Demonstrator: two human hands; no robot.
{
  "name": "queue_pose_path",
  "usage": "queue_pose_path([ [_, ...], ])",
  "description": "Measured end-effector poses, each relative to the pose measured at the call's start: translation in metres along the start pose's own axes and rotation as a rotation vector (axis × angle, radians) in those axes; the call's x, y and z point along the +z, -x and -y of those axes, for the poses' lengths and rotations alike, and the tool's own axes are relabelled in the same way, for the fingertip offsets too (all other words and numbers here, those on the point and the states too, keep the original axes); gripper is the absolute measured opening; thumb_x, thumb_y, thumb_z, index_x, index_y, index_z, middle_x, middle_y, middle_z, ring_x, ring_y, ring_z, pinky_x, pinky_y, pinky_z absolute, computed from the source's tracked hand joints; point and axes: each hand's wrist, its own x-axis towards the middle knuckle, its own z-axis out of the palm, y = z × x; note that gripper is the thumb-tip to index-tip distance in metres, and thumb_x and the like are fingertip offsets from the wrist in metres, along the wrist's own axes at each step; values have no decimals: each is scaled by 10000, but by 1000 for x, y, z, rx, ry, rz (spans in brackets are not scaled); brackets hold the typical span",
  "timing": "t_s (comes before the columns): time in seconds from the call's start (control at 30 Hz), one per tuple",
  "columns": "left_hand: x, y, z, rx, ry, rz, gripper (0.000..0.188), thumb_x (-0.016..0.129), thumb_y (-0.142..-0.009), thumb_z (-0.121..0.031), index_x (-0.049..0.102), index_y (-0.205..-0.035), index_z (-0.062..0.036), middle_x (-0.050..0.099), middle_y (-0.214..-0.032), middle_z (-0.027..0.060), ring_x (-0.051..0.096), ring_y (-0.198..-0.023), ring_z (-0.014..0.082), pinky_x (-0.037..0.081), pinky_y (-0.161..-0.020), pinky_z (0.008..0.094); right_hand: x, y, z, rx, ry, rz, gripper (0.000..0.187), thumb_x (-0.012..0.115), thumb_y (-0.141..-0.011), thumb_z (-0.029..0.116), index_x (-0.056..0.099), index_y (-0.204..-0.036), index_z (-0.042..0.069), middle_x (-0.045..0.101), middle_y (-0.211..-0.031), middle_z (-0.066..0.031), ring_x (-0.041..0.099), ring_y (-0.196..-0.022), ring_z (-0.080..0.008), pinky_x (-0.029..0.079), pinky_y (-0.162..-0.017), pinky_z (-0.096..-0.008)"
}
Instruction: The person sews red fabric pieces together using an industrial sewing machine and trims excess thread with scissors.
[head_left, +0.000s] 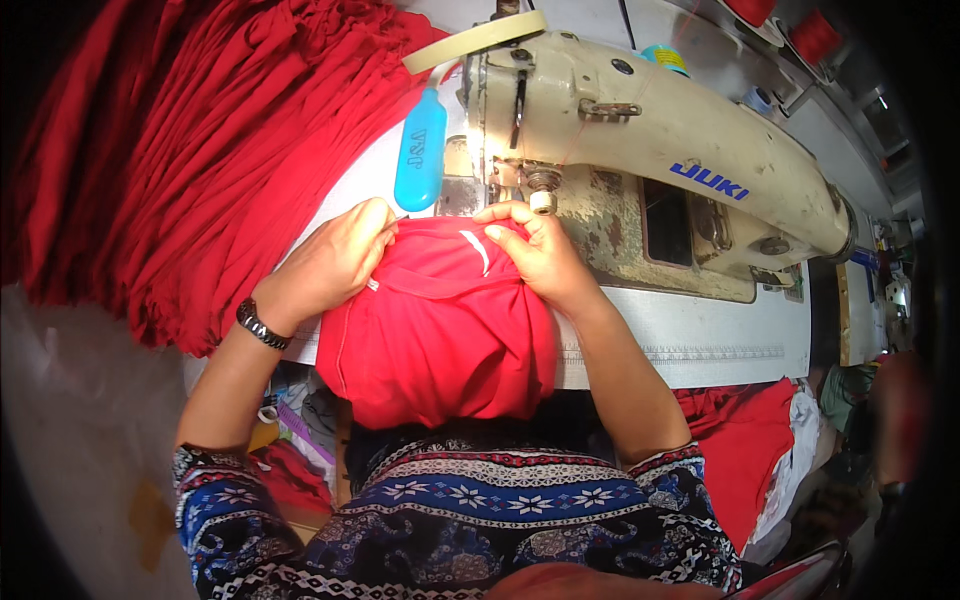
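Observation:
A red garment (440, 340) is spread between my hands and hangs over the near edge of the sewing table. My left hand (345, 245) has its fingers closed on the garment's upper left edge. At the upper right edge, my right hand (540, 255) pinches the cloth between thumb and fingers, beside a thin white strip (477, 252) lying on the red fabric. Just beyond the garment stands the needle end of a worn cream sewing machine (640, 120). Whether the cloth lies under the presser foot is hidden.
A large heap of red fabric pieces (220, 140) covers the far left. A blue lamp-like piece (421, 150) and a roll of pale tape (475, 42) sit by the machine head. Red thread cones (815, 38) stand at far right. More red cloth (740, 440) hangs below the table (690, 345).

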Motion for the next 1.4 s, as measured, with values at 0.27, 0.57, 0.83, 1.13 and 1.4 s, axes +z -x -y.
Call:
queue_pose_path([
  [0.27, 57, -4, -100, 420, 82, 149, 122, 574, -917, -86, 548, -1015, -18, 619, -872, 144, 681, -810, 323, 545, -655, 394, 2, -4, 6, -98, 121, 22, 141, 625, -977, 85, 703, -1046, -10, 721, -1033, -73, 644, -995, -129, 497, -932, -288],
  [0.57, 196, -153, -202, 692, -192, 302, 130, 575, -868, -85, 662, -888, 10, 713, -794, 170, 734, -773, 285, 586, -659, 373, -8, -3, 6, -132, 184, -4, 212, 776, -877, 106, 710, -1048, 0, 725, -919, -77, 655, -850, -125, 536, -807, -298],
  [0.83, 240, -165, -180, 923, -379, -39, 243, 578, -915, -104, 588, -1145, -25, 611, -1136, 144, 628, -1049, 337, 520, -894, 420, -1, -7, -22, -288, 280, -131, 336, 811, -749, 154, 727, -1065, 75, 741, -965, -168, 722, -890, -331, 554, -810, -412],
  [1.13, 91, -62, -123, 644, -89, 109, 320, 669, -888, -35, 629, -1204, -7, 661, -1141, 166, 635, -1041, 371, 501, -939, 438, -6, -30, -46, -429, 238, -94, 316, 782, -736, 330, 716, -921, 82, 727, -858, -151, 707, -821, -350, 538, -723, -441],
  [1.4, 54, 37, 65, -277, -231, -389, 327, 658, -957, -150, 585, -1184, 75, 611, -1301, 223, 563, -1247, 354, 438, -1046, 430, 12, -10, -17, -611, 423, -255, 109, 712, -784, 113, 643, -852, 63, 671, -796, -130, 678, -760, -364, 529, -674, -461],
])
